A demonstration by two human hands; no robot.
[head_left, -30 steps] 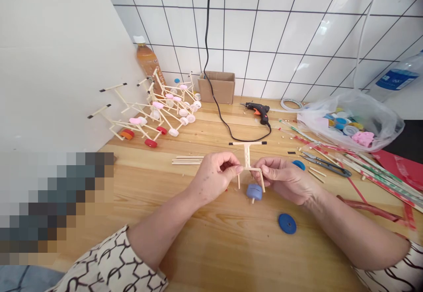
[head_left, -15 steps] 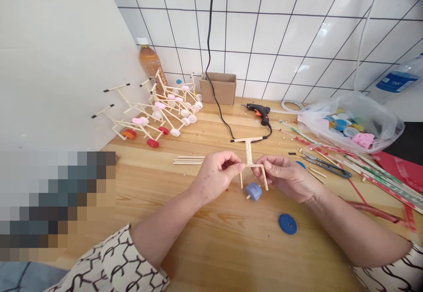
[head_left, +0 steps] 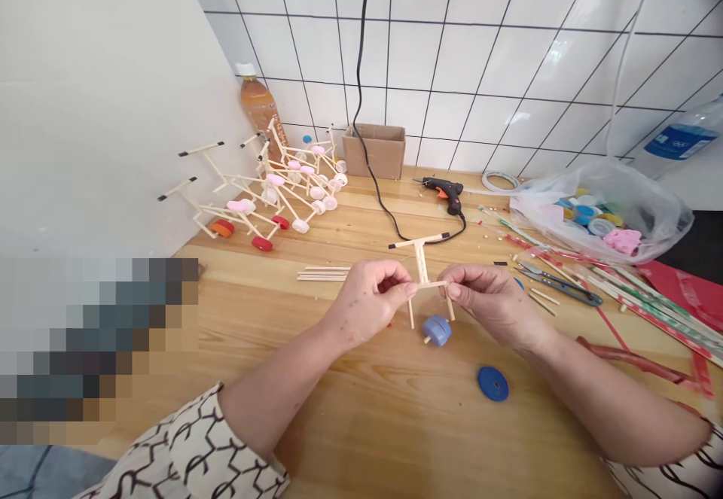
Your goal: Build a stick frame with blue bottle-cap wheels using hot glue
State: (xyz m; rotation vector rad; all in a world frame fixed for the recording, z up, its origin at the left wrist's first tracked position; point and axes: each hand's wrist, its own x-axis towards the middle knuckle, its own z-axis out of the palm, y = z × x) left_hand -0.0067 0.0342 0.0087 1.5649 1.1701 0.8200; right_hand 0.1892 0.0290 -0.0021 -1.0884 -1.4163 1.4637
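Observation:
Between my hands is a small wooden stick frame (head_left: pixel 421 264), with a black-tipped crossbar at its top and two prongs pointing down. My left hand (head_left: pixel 373 299) pinches the left corner of its lower bar. At the right corner, my right hand (head_left: pixel 491 303) grips the same frame between thumb and fingers. Just below it on the table lies a periwinkle-blue wheel piece (head_left: pixel 437 330) with a short stick through it. A flat dark-blue disc (head_left: pixel 493 384) rests nearer to me.
Several stick tricycle models (head_left: pixel 265 183) stand at the left. Behind are a cardboard box (head_left: pixel 373 151), a glue gun (head_left: pixel 445 192) and a tape roll (head_left: pixel 500 181). Snips (head_left: pixel 559 284), loose sticks (head_left: pixel 649 303) and a plastic bag of caps (head_left: pixel 599 209) lie to the right. Thin sticks (head_left: pixel 323 275) lie beside my left hand.
The stick frame has tilted, its crossbar now slanting up to the right and shifted slightly left. My right hand has altered its grip a little at the corner.

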